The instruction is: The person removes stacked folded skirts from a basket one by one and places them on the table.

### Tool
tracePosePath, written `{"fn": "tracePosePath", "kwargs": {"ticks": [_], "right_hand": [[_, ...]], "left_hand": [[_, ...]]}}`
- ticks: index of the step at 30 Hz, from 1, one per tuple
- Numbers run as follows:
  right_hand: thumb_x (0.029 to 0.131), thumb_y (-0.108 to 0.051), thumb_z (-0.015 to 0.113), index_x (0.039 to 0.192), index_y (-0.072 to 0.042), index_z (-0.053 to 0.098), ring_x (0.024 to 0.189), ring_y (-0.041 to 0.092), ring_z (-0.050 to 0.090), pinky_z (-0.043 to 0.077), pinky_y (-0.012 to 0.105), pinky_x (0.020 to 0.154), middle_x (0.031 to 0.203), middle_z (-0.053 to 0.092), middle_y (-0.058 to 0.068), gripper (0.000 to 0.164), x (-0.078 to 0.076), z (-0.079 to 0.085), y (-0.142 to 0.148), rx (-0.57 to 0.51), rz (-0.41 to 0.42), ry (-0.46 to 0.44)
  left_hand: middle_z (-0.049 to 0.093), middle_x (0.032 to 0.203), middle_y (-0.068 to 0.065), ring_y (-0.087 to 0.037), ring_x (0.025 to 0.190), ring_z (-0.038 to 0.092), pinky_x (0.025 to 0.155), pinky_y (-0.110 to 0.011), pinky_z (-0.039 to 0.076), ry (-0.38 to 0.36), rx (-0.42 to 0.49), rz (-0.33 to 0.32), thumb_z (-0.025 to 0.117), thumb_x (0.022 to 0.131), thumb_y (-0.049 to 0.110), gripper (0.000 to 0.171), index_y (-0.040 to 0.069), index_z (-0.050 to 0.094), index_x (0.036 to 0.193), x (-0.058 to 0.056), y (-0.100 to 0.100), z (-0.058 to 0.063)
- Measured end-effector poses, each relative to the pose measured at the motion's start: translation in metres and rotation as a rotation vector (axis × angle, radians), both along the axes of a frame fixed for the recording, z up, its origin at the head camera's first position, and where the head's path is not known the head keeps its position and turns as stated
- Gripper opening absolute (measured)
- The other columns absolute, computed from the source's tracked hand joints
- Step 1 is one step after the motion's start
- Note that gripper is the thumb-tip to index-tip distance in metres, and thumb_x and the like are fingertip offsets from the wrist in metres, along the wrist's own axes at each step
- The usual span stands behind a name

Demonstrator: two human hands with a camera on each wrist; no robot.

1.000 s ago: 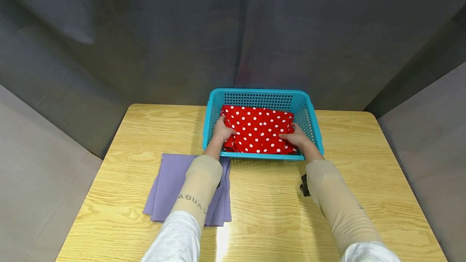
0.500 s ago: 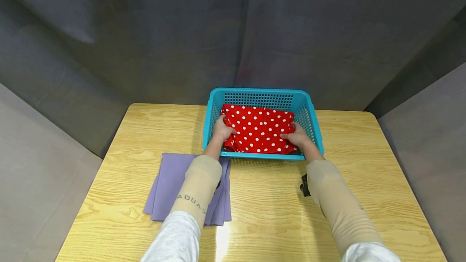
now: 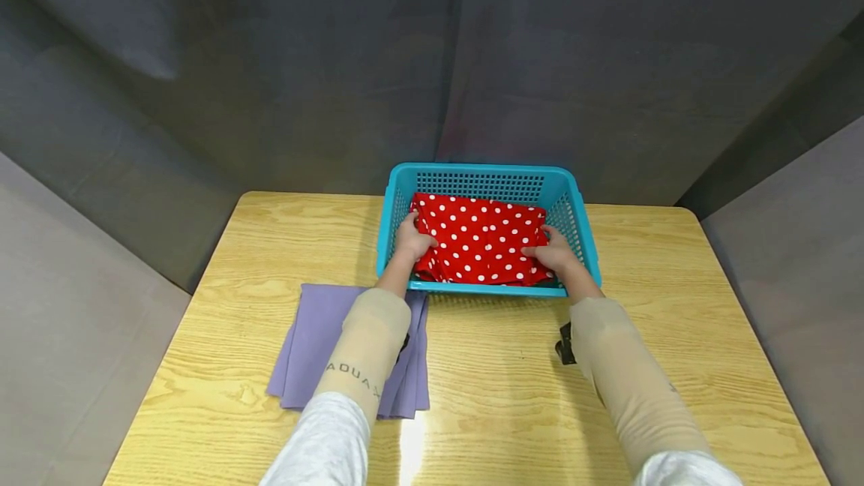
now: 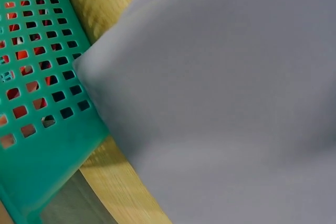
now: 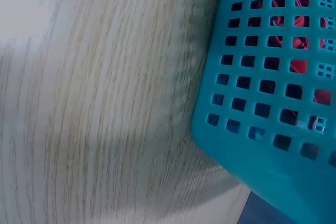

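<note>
A folded red cloth with white polka dots [image 3: 466,242] lies inside a blue plastic basket [image 3: 486,289] at the table's far edge. My left hand [image 3: 413,241] grips the cloth's left side, thumb on top. On its right side my right hand [image 3: 553,249] holds it the same way. The other fingers of both hands are mostly hidden by the cloth. Through the holes of the basket wall [image 4: 52,135] in the left wrist view, bits of red show. The right wrist view also has the basket's perforated side [image 5: 231,150], but neither wrist view clearly shows a hand.
A folded purple cloth [image 3: 317,343] lies on the wooden table [image 3: 486,381] under my left forearm, close to the basket's front left corner. Dark grey curtains [image 3: 337,81] hang behind the table, with lighter grey panels [image 3: 74,336] at the sides.
The red polka-dot cloth and my right hand have shifted very slightly to the right. Both hands keep their hold, and the basket stays in place.
</note>
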State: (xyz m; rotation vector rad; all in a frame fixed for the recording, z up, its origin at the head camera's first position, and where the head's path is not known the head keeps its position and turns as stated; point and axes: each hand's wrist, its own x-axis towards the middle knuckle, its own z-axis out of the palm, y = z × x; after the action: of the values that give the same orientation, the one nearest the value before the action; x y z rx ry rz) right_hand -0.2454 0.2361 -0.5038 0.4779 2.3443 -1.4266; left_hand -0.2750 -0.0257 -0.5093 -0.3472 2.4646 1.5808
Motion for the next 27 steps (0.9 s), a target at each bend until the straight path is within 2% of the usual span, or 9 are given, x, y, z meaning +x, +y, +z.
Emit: {"fn": "tracePosePath", "kwargs": {"ticks": [14, 27], "right_hand": [[0.089, -0.015, 0.056, 0.147, -0.008, 0.003, 0.124, 0.038, 0.033, 0.043, 0.045, 0.094, 0.143, 0.021, 0.025, 0.078, 0.0003, 0.0023, 0.0022, -0.040, -0.015, -0.005], [0.090, -0.019, 0.056, 0.147, -0.008, 0.003, 0.119, 0.037, 0.039, 0.050, 0.037, 0.084, 0.143, 0.021, 0.026, 0.079, 0.0015, 0.0085, 0.0075, -0.033, 0.025, 0.005]], "left_hand": [[0.040, 0.136, -0.015, -0.029, 0.122, 0.039, 0.090, -0.040, 0.047, 0.018, -0.001, 0.000, 0.066, 0.079, 0.003, 0.073, 0.008, 0.029, 0.142, 0.0005, 0.0004, 0.0025], [0.042, 0.134, -0.015, -0.029, 0.119, 0.042, 0.088, -0.040, 0.048, 0.038, 0.003, 0.000, 0.066, 0.079, 0.002, 0.072, 0.007, 0.030, 0.142, 0.0023, 0.0019, 0.0072]]}}
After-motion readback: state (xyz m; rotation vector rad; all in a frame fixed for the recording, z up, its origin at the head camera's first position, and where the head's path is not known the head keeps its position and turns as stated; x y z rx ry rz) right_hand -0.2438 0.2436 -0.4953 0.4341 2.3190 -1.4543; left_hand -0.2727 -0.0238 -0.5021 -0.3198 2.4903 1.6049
